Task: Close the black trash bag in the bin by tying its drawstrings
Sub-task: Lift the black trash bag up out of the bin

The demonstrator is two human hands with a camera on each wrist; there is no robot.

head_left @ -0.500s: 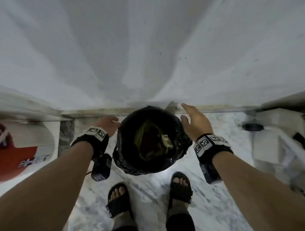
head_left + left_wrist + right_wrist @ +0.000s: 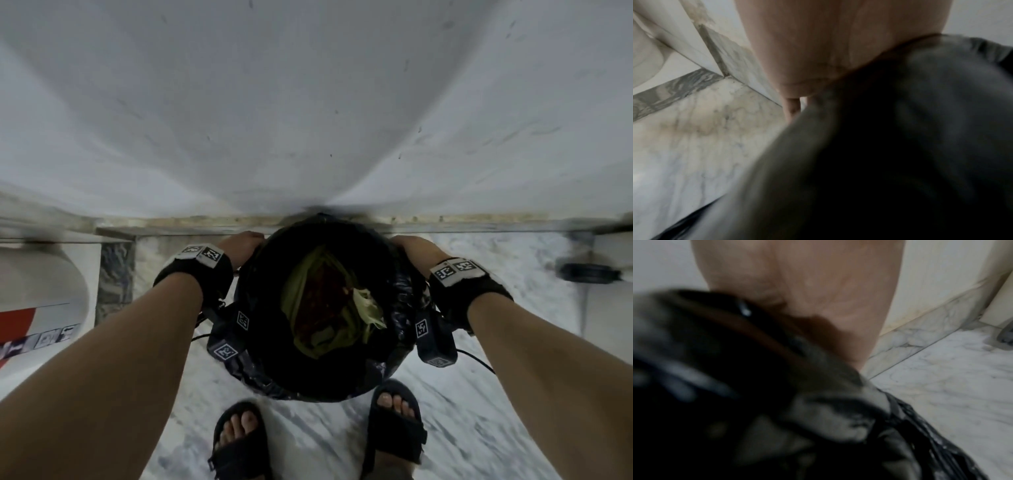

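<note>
A black trash bag (image 2: 406, 308) lines a round bin on the floor against the wall, its edge folded over the rim. Green and brown rubbish (image 2: 325, 301) lies inside. No drawstring can be made out. My left hand (image 2: 241, 248) lies against the bag's far left side. In the left wrist view the palm (image 2: 818, 48) presses the blurred bag (image 2: 900, 146) and the fingers (image 2: 791, 108) point down beside it. My right hand (image 2: 412, 248) is at the far right of the rim. In the right wrist view its palm (image 2: 807, 288) meets the bag (image 2: 735, 386), which hides the fingers.
A white wall (image 2: 308, 120) rises right behind the bin, with a skirting strip at its foot. My sandalled feet (image 2: 239, 442) stand close in front on the marble floor (image 2: 479, 428). A white object with a red label (image 2: 34, 308) is at left, a dark item (image 2: 589, 272) at right.
Both hands have dropped from beside the bin onto the sides of the bag's rim. The right hand, spread open in the air before, now lies against the bag.
</note>
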